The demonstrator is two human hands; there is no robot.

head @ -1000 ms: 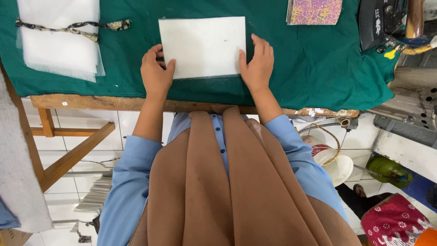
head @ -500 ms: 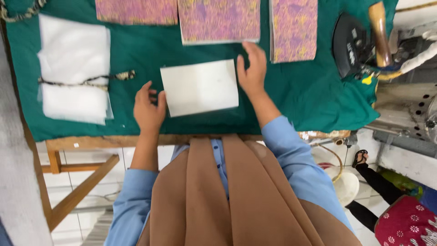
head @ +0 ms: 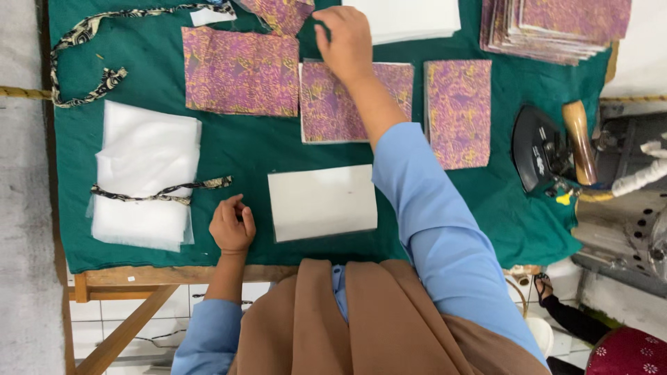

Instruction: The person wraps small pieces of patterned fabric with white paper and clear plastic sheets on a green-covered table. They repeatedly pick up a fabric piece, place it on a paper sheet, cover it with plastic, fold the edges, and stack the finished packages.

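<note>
A white rectangular sheet (head: 323,202) lies flat on the green table cover (head: 236,149) near the front edge. My left hand (head: 232,226) rests beside its left edge with curled fingers, holding nothing. My right hand (head: 344,43) is stretched far out over the middle purple-and-gold patterned fabric panel (head: 326,111), fingers bent down at its top edge beside a white stack (head: 410,19). Whether it grips anything I cannot tell. Two more patterned panels lie left (head: 240,71) and right (head: 458,111) of it.
A pile of white sheets (head: 142,173) with a patterned strip across it sits at the left. A stack of patterned panels (head: 556,28) lies at the far right. A black iron with wooden handle (head: 549,149) stands on the right edge. A patterned fabric strip (head: 97,42) curls at far left.
My right hand left the white sheet's right edge and reached forward to the far patterned panels. My left hand drew back slightly from the sheet. The view tilted further over the table.
</note>
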